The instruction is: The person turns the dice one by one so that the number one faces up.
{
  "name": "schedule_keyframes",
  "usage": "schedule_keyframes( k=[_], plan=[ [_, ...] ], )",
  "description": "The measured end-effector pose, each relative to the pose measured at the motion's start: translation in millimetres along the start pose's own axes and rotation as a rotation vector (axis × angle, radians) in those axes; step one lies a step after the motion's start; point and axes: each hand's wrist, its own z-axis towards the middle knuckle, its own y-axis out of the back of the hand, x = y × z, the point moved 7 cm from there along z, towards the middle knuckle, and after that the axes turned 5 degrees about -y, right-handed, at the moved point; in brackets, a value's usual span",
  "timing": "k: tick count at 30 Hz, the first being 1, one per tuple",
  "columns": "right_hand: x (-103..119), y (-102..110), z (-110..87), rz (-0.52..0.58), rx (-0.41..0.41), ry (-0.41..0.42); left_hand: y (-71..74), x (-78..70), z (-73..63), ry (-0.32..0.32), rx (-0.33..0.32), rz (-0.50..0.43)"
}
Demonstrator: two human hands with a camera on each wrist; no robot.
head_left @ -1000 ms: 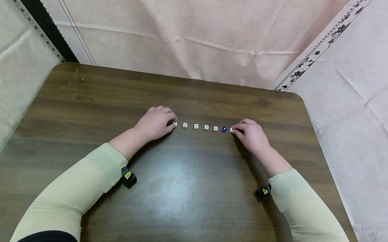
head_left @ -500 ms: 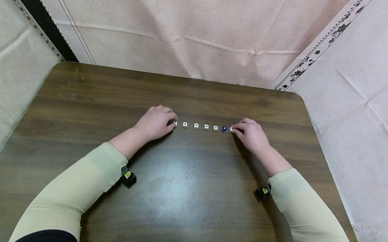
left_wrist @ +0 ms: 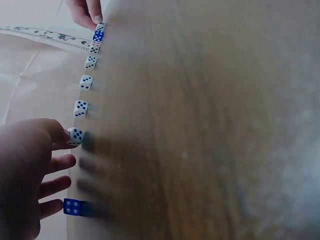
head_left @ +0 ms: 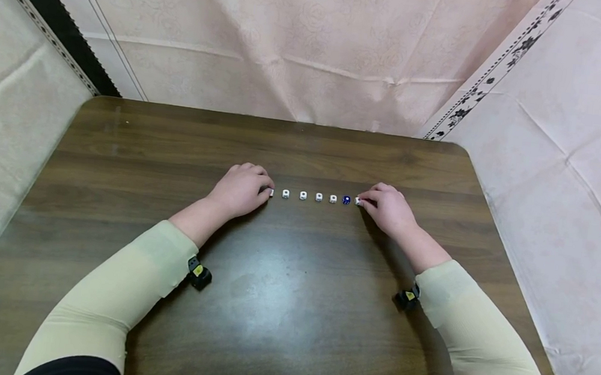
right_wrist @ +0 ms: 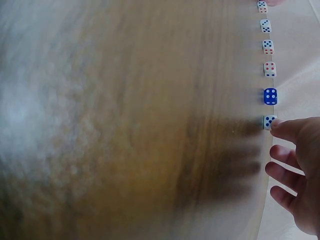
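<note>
A spaced row of dice runs across the table in the head view. At its left end my left hand (head_left: 243, 189) pinches a white die (left_wrist: 76, 135) between thumb and finger, its other fingers spread. At the right end my right hand (head_left: 389, 210) pinches another white die (right_wrist: 269, 122). Beside that die stands a blue die (head_left: 346, 200). Several white dice, among them a white die (head_left: 303, 195) near the middle, stand between the hands. Close to the left little finger, the left wrist view shows a second blue die (left_wrist: 72, 207), which the hand hides in the head view.
The brown wooden table (head_left: 265, 329) has rounded far corners. Behind it hangs a pale pink cloth (head_left: 314, 44), with a white cloth (head_left: 578, 178) on the right side. Each forearm wears a small black camera, the left camera (head_left: 199, 275) and the right camera (head_left: 405, 300).
</note>
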Motion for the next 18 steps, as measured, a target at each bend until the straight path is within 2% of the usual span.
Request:
schedule_keyframes(
  k=[10,18],
  plan=[
    [0.1,-0.2,-0.1,-0.004,0.003,0.002,-2.1,3.8,2.1,0.017,0.004,-0.027],
    [-0.1,0.4,-0.3,-0.004,0.005,0.000,-1.9,2.7,1.3,-0.008,-0.002,-0.049]
  ],
)
